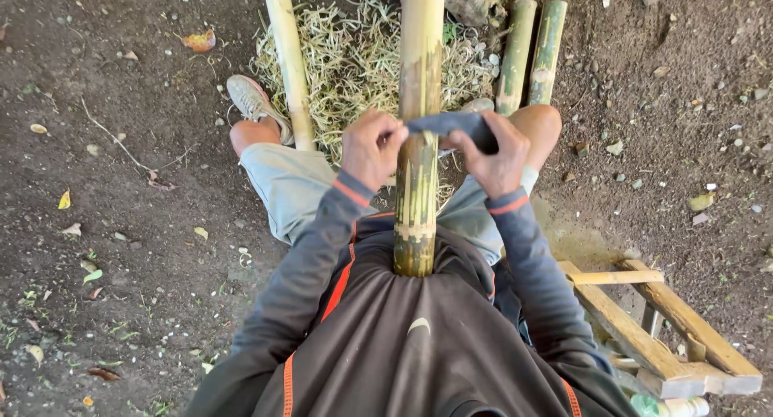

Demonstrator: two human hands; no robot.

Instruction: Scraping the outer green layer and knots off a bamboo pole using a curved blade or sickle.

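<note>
Both hands, left and right, grip a dark blade across the bamboo pole. The pole, propped against the chest, looks round and smooth. The blade could skid along it toward the knees.

Bamboo pole between the knees — shavings beyond, stool right.

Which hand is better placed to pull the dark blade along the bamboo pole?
Probably the right hand: it wraps the dark blade from above, while the left hand pinches only its end against the bamboo pole.
</note>
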